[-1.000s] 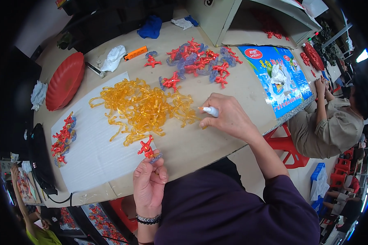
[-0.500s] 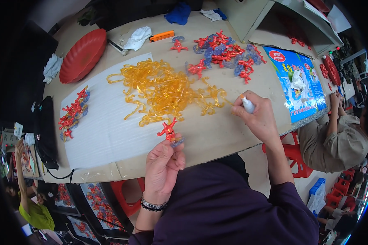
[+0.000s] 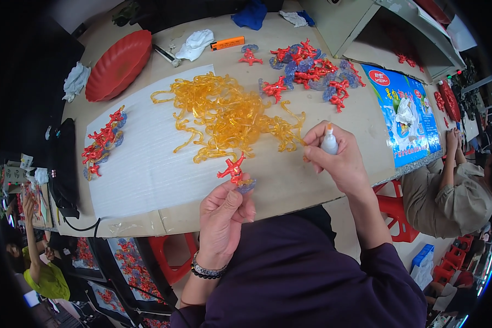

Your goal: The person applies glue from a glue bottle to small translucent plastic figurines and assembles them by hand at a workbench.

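Observation:
My left hand (image 3: 222, 213) pinches a small red figure (image 3: 234, 170) on a translucent bluish-purple base (image 3: 247, 186), holding it above the table's near edge. My right hand (image 3: 339, 158) is closed around a small white squeeze bottle (image 3: 329, 143) whose orange tip points up. Its thumb and forefinger meet at the end of a yellow strand, and whether they grip it I cannot tell. Between and beyond both hands spreads a tangled heap of translucent yellow curled pieces (image 3: 218, 117), partly on a white foam sheet (image 3: 131, 180).
Red figures with purple bases lie in a pile (image 3: 311, 68) at the far right and in a row (image 3: 105, 139) at left. Farther back are a red scalloped tray (image 3: 118, 66), a white cloth (image 3: 195, 44) and an orange box (image 3: 227, 43). A person (image 3: 448, 186) sits at right.
The view has shifted slightly. My left hand with the red figure sits a little nearer the yellow heap. My right hand has turned, so the bottle stands more upright.

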